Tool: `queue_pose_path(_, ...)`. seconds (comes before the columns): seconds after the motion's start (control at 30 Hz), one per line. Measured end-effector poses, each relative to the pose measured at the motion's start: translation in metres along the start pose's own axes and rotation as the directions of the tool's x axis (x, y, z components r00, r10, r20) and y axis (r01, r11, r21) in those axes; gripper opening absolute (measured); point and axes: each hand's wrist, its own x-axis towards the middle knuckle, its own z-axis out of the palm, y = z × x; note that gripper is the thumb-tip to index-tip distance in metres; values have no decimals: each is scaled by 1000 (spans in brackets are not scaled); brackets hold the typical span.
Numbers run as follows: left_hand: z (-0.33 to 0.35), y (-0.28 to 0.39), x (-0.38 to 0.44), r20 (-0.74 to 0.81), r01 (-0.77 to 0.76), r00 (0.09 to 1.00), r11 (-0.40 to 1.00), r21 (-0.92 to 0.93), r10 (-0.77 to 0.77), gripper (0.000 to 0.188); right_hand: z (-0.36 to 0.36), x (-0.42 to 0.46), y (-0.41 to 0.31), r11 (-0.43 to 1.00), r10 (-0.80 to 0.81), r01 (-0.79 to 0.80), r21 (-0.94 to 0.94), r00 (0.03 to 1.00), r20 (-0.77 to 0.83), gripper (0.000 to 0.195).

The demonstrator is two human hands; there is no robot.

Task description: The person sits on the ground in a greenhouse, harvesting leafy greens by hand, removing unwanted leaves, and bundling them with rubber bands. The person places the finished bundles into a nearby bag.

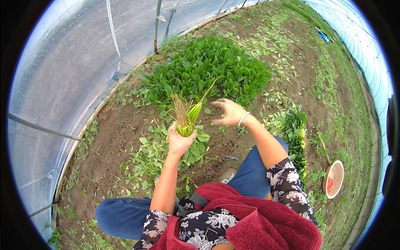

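My left hand [181, 140] grips a bundle of leafy greens that look like spinach [186, 127], roots and pale stems pointing up and the leaves hanging below the fist. One plant in the bundle [196, 111] leans out to the right, its long thin root reaching toward the standing crop. To the right of the bundle, my right hand [229, 112] is held in the air, fingers and thumb spread with nothing between them; a pale bracelet circles its wrist. Just beyond both hands grows a dense patch of dark green leafy plants [206, 68].
Discarded leaves [150, 153] litter the soil under my left hand. Harvested greens [296, 134] lie in a row at my right. Farther right, a woven basket [335, 181] holds something red. Clear plastic sheeting [72, 62] on poles curves along the left. A blue strip [231, 158] lies near my foot.
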Motion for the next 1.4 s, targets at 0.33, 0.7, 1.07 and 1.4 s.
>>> queue_pose_path(0.33,-13,22,2,234,-152,970,923,352,70,52,-22,17,-29,719,86,-141,680,990,114,13)
queue_pose_path(0.7,-20,3,3,453,368,853,914,-173,-258,63,-6,10,-59,444,-128,-386,808,866,484,27)
queue_pose_path(1.07,-23,-19,11,561,363,817,875,-321,-133,49,-9,7,-73,358,65,-329,874,942,328,18)
queue_pose_path(1.4,-36,-31,5,472,499,817,817,-290,-331,53,9,4,-81,711,151,-47,702,985,-86,15)
